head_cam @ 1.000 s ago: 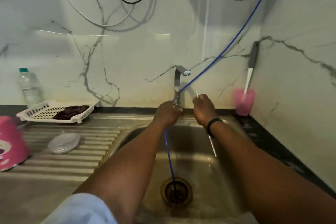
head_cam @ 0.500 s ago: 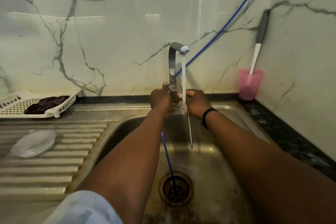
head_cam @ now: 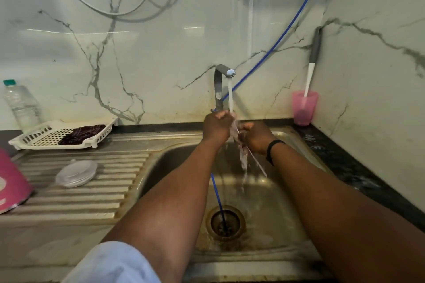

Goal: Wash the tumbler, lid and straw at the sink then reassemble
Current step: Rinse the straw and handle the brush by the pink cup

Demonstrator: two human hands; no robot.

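Note:
Water runs from the steel tap (head_cam: 224, 73) into the sink (head_cam: 285, 232). Both my hands meet in the stream. My right hand (head_cam: 256, 136) grips a thin clear straw (head_cam: 258, 165), whose lower end slants down to the right. My left hand (head_cam: 217, 127) has its fingers curled at the straw's upper end, right under the water. The clear lid (head_cam: 76, 173) lies flat on the ribbed drainboard (head_cam: 110, 193). The pink tumbler (head_cam: 11, 181) stands at the far left edge, partly cut off.
A blue hose (head_cam: 217, 197) runs from the wall down into the drain (head_cam: 225, 223). A white basket (head_cam: 34, 139) with a dark cloth and a water bottle (head_cam: 23, 105) are at back left. A pink cup (head_cam: 304, 108) holding a brush stands at back right.
My left hand has left the tap handle and joined my right hand at the straw under the stream. The water was off a second ago and now splashes over both hands.

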